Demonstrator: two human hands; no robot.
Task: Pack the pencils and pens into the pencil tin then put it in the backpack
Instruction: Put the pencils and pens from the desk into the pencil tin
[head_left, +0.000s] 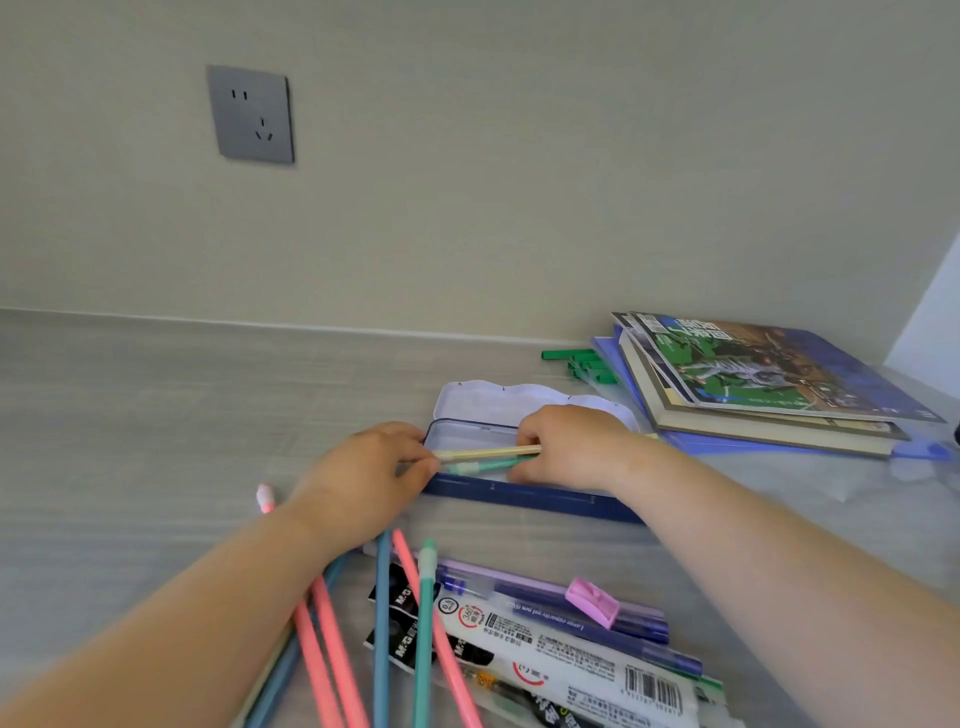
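Head view: both hands, left hand (363, 478) and right hand (566, 447), pinch two pencils (488, 457) over the open pencil tin (519, 496) at centre; angled wrong, they could catch its rim and skid out.

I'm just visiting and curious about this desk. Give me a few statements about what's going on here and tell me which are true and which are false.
1. The blue metal pencil tin lies open, its pale lid tipped back. True.
2. Both hands are on the yellow pencil over the tin. True: the left hand and right hand hold its ends.
3. All the pencils are packed. False: pink, blue and teal loose pencils lie on the grey table.
4. The stack of books sits left of the tin. False: it is to its right.
5. A grey wall socket is on the wall. True.
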